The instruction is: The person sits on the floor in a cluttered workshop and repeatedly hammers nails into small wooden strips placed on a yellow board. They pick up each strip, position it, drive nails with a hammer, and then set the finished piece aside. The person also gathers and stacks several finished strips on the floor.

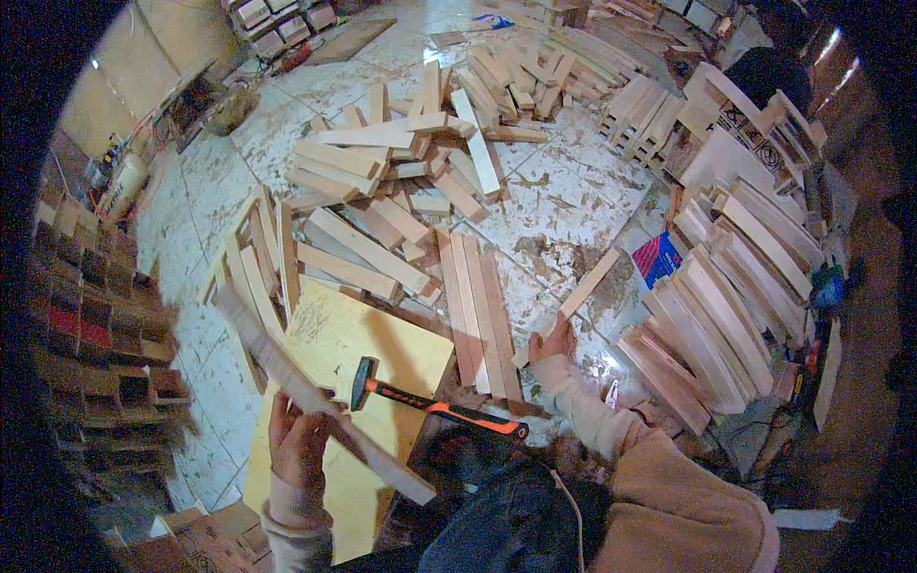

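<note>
Long slat (315, 392) was gripped in the left hand (298, 447); short slat (573, 301) was pinched by the right hand (552, 340). Hammer (435, 406) lay between; both slats were best kept level.

Single head-worn fisheye view, looking steeply down and forward from above the person's lap onto a tiled floor (564, 205); no second view to share anything with. Near field, close to the lens: both forearms entering from the lower edge and a yellow board (334, 353). Far field toward the top rim: scattered wood slats (411, 181), straight edges bowing, corners vignetted black.
</note>
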Demonstrator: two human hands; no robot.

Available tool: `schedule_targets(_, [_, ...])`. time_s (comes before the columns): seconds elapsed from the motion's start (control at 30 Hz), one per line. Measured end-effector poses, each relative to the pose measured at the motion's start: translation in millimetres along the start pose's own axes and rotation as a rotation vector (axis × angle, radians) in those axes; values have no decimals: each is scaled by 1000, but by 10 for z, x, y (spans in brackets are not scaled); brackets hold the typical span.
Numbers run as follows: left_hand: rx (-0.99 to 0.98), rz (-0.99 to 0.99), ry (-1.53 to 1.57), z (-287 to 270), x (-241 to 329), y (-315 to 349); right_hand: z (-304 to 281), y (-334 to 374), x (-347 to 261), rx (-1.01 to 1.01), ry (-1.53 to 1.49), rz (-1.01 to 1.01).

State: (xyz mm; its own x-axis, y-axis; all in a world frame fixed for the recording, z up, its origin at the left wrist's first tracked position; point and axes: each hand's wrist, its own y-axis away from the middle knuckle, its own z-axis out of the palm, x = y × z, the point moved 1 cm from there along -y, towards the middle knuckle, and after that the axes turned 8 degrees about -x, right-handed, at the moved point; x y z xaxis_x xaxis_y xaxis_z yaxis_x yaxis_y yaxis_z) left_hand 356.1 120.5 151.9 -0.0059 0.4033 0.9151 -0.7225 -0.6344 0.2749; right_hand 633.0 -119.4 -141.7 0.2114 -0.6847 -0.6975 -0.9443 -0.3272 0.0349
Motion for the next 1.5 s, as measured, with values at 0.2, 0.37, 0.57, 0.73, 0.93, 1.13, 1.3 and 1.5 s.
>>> schedule_targets(0.2, [-270, -49, -512, 801, 164, -919, -128, 145, -70, -301, 174, 33])
schedule_targets(0.37, [-463, 12, -497, 1404, -492, -1501, -173, 86, -174, -451, -463, -228])
schedule_targets(0.57, [-389, -107, -812, 1622, -1071, -1491, -397, -75, -145, -433, -598, 60])
schedule_targets(0.73, [-346, -84, -901, 1352, -1119, -1479, -365, -103, -412, -371, -150, -227])
schedule_targets(0.93, [-426, -54, -964, 804, -1033, -1424, -168, 61, -641, -519, 312, -267])
schedule_targets(1.13, [-577, -6, -1053, 1004, -984, -1320, -312, -14, -633, -483, -147, -387])
schedule_targets(1.3, [-715, 50, -1102, 1222, -837, -1383, -598, -78, -451, -375, -185, -167])
schedule_targets(1.5, [-827, 40, -1200, 1228, -447, -1204, -1030, 229, -417, -450, -117, -223])
